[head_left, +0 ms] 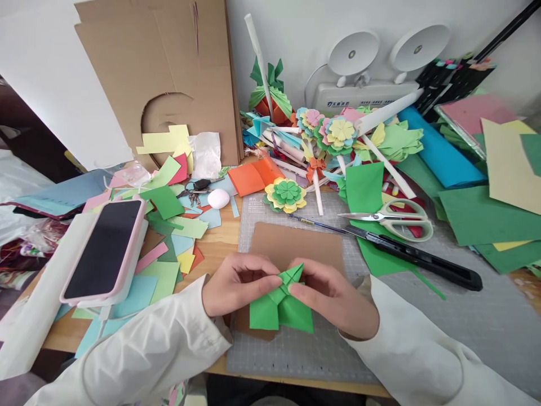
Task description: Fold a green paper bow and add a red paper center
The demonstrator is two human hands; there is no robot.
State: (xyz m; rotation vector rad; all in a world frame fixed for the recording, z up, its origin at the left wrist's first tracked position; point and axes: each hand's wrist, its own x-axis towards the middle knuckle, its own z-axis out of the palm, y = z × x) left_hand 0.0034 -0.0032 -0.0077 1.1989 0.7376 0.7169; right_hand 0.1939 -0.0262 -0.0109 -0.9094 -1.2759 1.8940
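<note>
A piece of folded green paper (284,304) is pinched between both hands, its pointed tip upward and two square flaps spread toward me. My left hand (240,283) presses the paper's left side with thumb and bent fingers. On the right side, my right hand (333,296) grips it near the tip, with the fingers partly hidden behind. Beneath the hands lies a brown cardboard piece (296,241) on a grey cutting mat (287,358). Scissors (397,217), a black utility knife (422,256) and a thin pen-like stick (316,223) rest beyond my right hand.
Paper scraps (169,282) and a phone (103,248) on a white block cover the left. Behind stand cardboard sheets (203,67), paper flowers (338,132) and a twin-head lamp (366,73). Green sheets (486,220) lie at the right. A layered paper flower (287,193) sits at the mat's back edge.
</note>
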